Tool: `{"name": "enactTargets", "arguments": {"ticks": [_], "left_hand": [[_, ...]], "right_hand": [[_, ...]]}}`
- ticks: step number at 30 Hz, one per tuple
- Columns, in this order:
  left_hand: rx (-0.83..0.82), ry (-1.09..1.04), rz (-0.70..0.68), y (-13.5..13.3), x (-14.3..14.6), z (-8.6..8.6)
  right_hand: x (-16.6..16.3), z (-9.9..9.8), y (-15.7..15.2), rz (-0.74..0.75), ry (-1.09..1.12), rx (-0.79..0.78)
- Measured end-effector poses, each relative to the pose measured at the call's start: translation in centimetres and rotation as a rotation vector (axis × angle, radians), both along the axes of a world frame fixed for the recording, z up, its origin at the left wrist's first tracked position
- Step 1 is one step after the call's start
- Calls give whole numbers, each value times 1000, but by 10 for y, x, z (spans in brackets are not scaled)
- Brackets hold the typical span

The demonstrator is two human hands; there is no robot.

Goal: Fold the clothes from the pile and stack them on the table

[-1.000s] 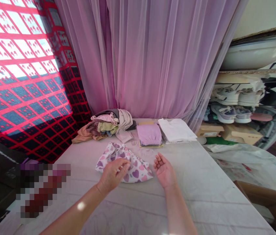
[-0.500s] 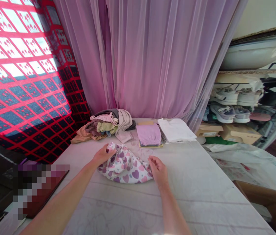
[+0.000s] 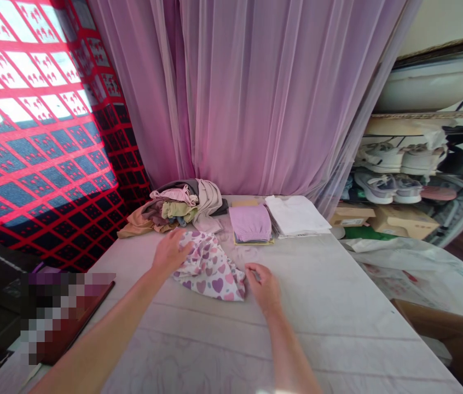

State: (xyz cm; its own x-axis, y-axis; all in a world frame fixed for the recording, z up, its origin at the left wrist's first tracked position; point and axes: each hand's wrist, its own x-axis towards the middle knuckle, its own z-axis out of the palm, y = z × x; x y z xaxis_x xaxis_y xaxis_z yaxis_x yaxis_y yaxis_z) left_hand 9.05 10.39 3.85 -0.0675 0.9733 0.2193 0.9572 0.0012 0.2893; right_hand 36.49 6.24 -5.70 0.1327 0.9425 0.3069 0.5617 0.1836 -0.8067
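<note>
A white cloth (image 3: pixel 215 276) printed with purple and pink hearts lay loosely bunched on the pale counter (image 3: pixel 358 290), between the person's two hands and in front of the other laundry. The left hand (image 3: pixel 168 254) rested at the cloth's upper left, its thumb laid over the fabric; the other fingers were mostly hidden, so whether they were closed on it could not be told. The right hand (image 3: pixel 265 287) was at the cloth's right edge, its fingers (image 3: pixel 259 268) curled and only narrowly parted from the thumb; whether they pinched the hem or stood just beside it could not be made out. Behind the hearts, to the left, sat a tumbled heap of clothes (image 3: pixel 178 208) in brown, olive, pink and grey. To the right of the heap lay a lilac folded garment (image 3: pixel 250 221) on top of a small stack, with white folded cloths (image 3: pixel 297 216) next to it. A sheer purple curtain (image 3: pixel 256 98) hung along the back, and a red-gridded fabric (image 3: pixel 38 142) caught bright light at the left. Off to the right, a rack held a pale basin (image 3: pixel 432 85) above two pairs of shoes (image 3: pixel 383 158).
</note>
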Motion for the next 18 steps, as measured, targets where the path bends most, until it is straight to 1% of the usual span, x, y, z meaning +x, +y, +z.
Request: {"name": "enactTargets", "arguments": {"ticks": [1, 2, 3, 4, 6, 9, 12, 15, 18], "left_hand": [[-120, 7, -70, -5, 10, -4], [-220, 10, -110, -10, 20, -8], [-288, 14, -127, -14, 29, -12], [-321, 22, -124, -17, 36, -16], [-318, 45, -94, -22, 46, -23], [-262, 26, -17, -26, 45, -32], [-155, -115, 31, -33, 33, -42], [54, -319, 20, -48, 17, -55], [270, -466, -14, -70, 1, -71]], "right_hand": [[-1, 0, 0, 1, -52, 1], [-2, 0, -1, 6, -108, -3], [-3, 0, -2, 19, -165, -15], [-4, 1, -4, 38, -221, -30], [-6, 3, -7, 85, -307, -57], [-9, 8, -10, 124, -342, -64], [-9, 12, -12, 122, -323, -62], [-9, 13, -12, 120, -322, -63], [-11, 10, -13, 120, -326, -13]]}}
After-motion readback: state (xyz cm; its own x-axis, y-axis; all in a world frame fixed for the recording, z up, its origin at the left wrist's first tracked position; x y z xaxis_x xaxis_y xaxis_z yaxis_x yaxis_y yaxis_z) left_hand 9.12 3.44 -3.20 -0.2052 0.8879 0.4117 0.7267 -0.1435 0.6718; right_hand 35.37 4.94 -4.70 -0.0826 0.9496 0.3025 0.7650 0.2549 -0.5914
